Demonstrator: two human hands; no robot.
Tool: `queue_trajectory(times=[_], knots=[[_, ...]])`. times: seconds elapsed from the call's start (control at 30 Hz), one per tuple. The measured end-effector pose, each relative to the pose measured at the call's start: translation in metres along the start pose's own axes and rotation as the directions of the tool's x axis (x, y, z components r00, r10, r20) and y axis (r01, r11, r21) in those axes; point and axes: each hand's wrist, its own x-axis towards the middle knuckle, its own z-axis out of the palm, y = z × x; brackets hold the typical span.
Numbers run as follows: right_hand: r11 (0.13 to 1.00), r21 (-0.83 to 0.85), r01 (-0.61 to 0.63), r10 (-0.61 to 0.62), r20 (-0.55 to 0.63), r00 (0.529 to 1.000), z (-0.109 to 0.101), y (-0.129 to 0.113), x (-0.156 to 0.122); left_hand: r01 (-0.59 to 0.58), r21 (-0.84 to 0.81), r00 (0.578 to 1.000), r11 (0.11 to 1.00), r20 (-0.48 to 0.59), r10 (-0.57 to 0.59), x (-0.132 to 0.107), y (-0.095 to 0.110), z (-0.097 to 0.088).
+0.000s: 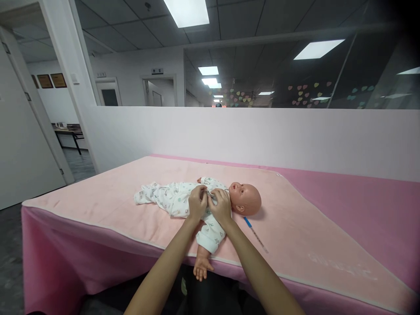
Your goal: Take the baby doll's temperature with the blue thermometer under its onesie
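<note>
The baby doll [180,199] lay on its back on a pale pink blanket [111,192], its head [247,199] to my right and its legs stretched to my left. From my distant post I had both hands at its chest, over the white printed outfit [169,192]. The left hand [197,204] sat on the belly side and the right hand [221,208] just beside the neck. On each, the fingers were bent and their tips gathered at the cloth; I could not tell whether either actually pinched it. The doll's near arm reached past the table edge, its small palm [202,264] bare below the sleeve. Near the head lay a slim blue-ended stick [256,234]. Darker pink cloth [361,197] covered the table underneath.
</note>
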Motion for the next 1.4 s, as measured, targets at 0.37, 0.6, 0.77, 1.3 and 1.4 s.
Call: queue_trajectory(times=[0.37, 0.6, 0.77, 1.3, 1.4], knots=[[1.0, -0.016, 0.003, -0.003, 0.021, 1.0, 0.0, 0.002, 0.0, -0.002, -0.012, 1.0, 1.0, 0.027, 0.002, 0.002, -0.001, 0.002], [0.996, 0.045, -0.08, 0.08, 0.004, 0.997, 0.0, 0.001, -0.001, -0.069, 0.015, 0.988, 0.997, 0.141, 0.066, 0.003, -0.003, -0.003], [0.992, 0.08, -0.1, 0.1, 0.005, 0.995, -0.001, 0.001, -0.001, -0.148, 0.107, 0.969, 0.983, 0.213, 0.123, -0.001, -0.002, -0.007], [0.986, 0.093, -0.137, 0.138, -0.001, 0.99, -0.001, 0.002, -0.002, -0.176, 0.257, 0.983, 0.95, 0.091, 0.158, -0.005, 0.002, -0.008], [0.986, 0.088, -0.142, 0.142, 0.005, 0.99, -0.001, 0.002, -0.002, -0.169, 0.233, 0.985, 0.958, 0.085, 0.153, -0.005, 0.002, -0.008]])
